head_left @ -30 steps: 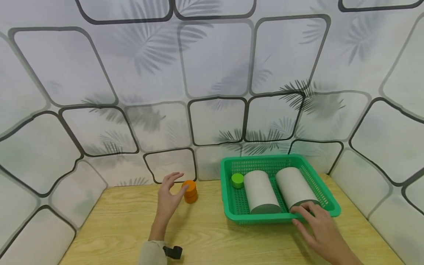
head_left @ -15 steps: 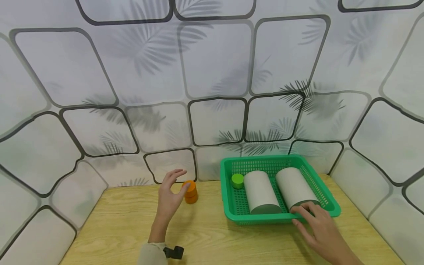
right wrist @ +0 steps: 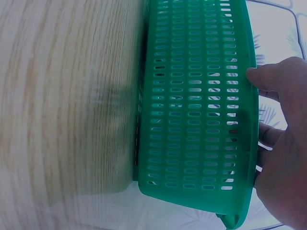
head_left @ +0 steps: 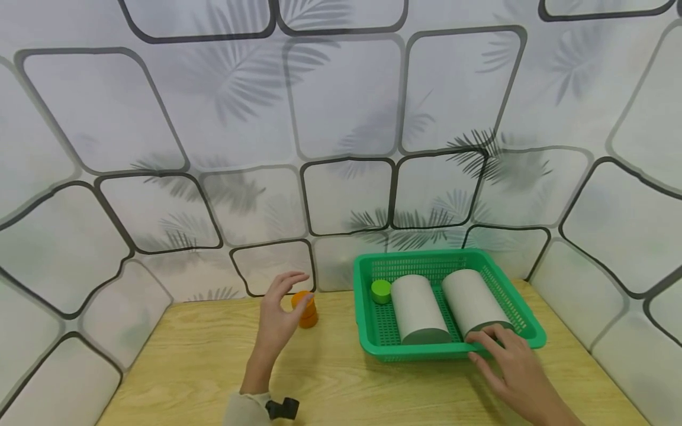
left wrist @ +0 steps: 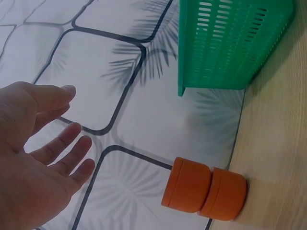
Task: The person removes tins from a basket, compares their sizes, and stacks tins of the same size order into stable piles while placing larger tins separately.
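1. Slightly rightward, the left hand has shifted in the head view, its fingertips reaching a little farther across; the right hand and the green basket look essentially unmoved.

2. Two orange cylinders form an orange stack on the wooden table, left of the basket and near the patterned backdrop. Its long axis stands upright.

3. As a judgement, the relation that matters most is between this stack and the left hand, clearly the nearer of the two. The stack lies just to the right of the palm and lower than the fingers; the head view shows the thumb crossing in front of it, while the left wrist view shows a gap, so they are apart.

4. Left fingers curve loosely, the thumb spread well away from them in a wide C, with nothing held. The forearm rises from the near edge, and the hand hangs above the table.

5. Right thumb and fingers take the basket's near rim between them, the thumb outside. Inside the basket lie two white cylinders and a small green cylinder; whether the right fingers touch the nearer white one cannot be told.
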Demonstrator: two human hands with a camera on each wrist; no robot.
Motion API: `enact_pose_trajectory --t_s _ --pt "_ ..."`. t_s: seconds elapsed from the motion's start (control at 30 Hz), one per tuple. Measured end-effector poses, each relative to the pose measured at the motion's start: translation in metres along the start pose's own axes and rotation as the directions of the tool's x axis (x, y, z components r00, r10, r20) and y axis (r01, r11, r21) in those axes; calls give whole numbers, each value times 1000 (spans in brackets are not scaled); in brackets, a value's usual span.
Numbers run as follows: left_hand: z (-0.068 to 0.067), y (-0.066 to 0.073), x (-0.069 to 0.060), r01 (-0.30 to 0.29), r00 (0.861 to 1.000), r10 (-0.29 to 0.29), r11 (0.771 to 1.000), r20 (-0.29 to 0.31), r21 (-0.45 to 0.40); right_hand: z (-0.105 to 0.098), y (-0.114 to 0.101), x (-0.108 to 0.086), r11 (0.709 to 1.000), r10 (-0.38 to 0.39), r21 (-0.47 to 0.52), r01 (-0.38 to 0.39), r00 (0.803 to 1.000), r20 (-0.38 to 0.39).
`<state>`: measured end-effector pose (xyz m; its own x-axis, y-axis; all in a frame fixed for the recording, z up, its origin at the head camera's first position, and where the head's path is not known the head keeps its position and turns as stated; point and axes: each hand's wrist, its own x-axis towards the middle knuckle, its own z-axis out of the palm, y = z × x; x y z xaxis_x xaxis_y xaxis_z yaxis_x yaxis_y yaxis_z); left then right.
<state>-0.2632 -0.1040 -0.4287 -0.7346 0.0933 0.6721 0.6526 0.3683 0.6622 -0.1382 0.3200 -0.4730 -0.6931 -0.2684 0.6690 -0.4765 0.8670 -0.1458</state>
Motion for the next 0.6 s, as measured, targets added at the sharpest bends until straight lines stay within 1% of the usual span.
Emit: enact_pose_trajectory --t_s 0.13,0.23,0.27,0.33,0.47,0.57,0.6 --pt "3 5 1 -14 1000 14 1000 26 -21 0 0 0 1000 2 8 -2 1000 -4" --pt "6 9 1 3 999 -2 999 39 -43 0 0 0 1000 -2 2 2 1000 -6" --pt "7 11 1 -1 999 3 999 42 -51 0 0 -1 1000 -2 -1 2 1000 -6" --pt "12 12 1 -8 999 11 998 48 -57 0 0 -1 1000 -4 -8 4 1000 -6" --pt "24 14 5 -60 996 64 997 66 -57 -1 0 -2 1000 -7 -11 7 1000 -8" --pt "33 17 11 -68 992 73 996 103 -50 0 0 0 1000 -13 -9 13 1000 -14" --pt "36 19 12 -62 991 68 997 119 -54 0 0 0 1000 -14 -6 14 1000 -15"
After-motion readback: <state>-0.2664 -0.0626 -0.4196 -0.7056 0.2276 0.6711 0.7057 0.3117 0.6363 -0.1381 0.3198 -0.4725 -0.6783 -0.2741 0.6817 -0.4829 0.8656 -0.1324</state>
